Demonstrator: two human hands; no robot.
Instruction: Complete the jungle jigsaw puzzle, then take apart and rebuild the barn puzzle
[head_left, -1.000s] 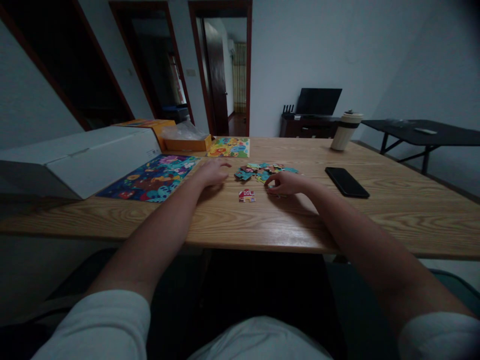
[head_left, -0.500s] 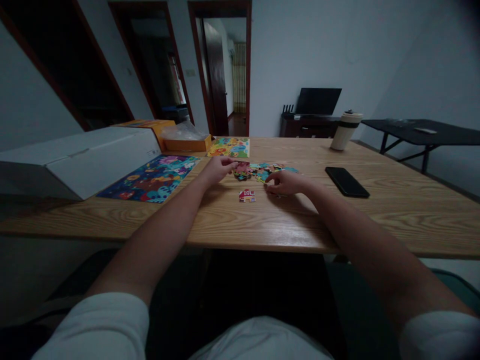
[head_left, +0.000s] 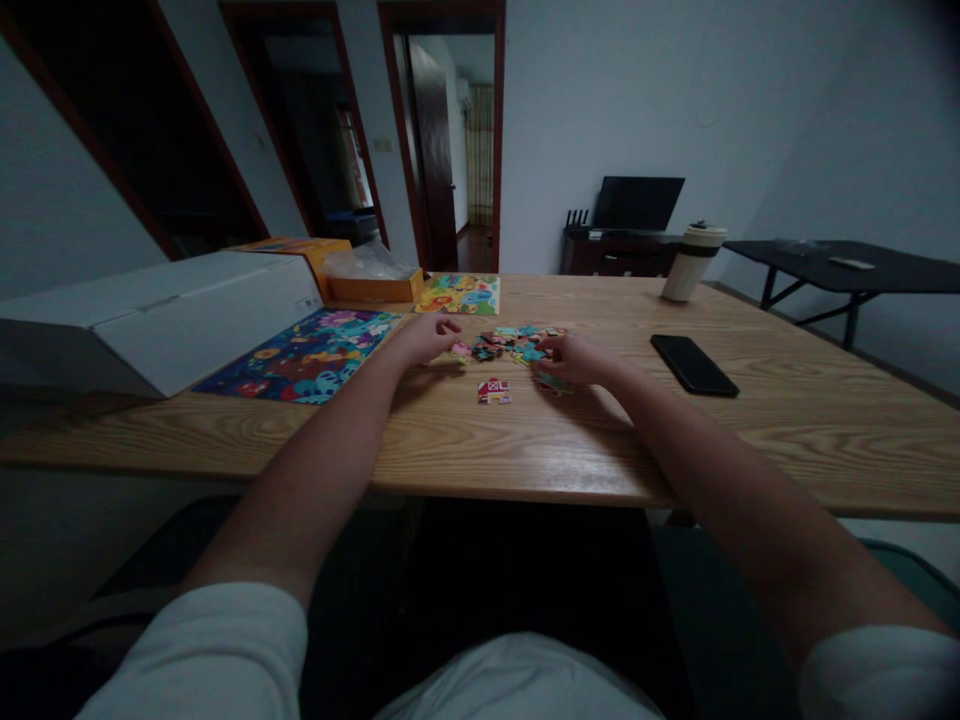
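Observation:
A small heap of jigsaw puzzle pieces lies on the wooden table between my hands. My left hand is at the heap's left side, its fingers apart, just above a pink puzzle piece. My right hand is at the heap's right edge, fingers bent and fingertips closed at a teal piece; the grip is partly hidden. Partly under that hand are greenish puzzle pieces. Nearer to me lies a red barn section of puzzle, flat and apart from the heap.
Left on the table are a dark blue picture sheet, a long white box and an orange box holding clear plastic. A yellow picture sheet lies behind the heap. To the right are a black phone and a cream cup.
My left hand has moved slightly left and let go of a dark red puzzle piece; a pink piece now lies beneath its fingers. My right hand has shifted slightly upward onto the heap's edge.

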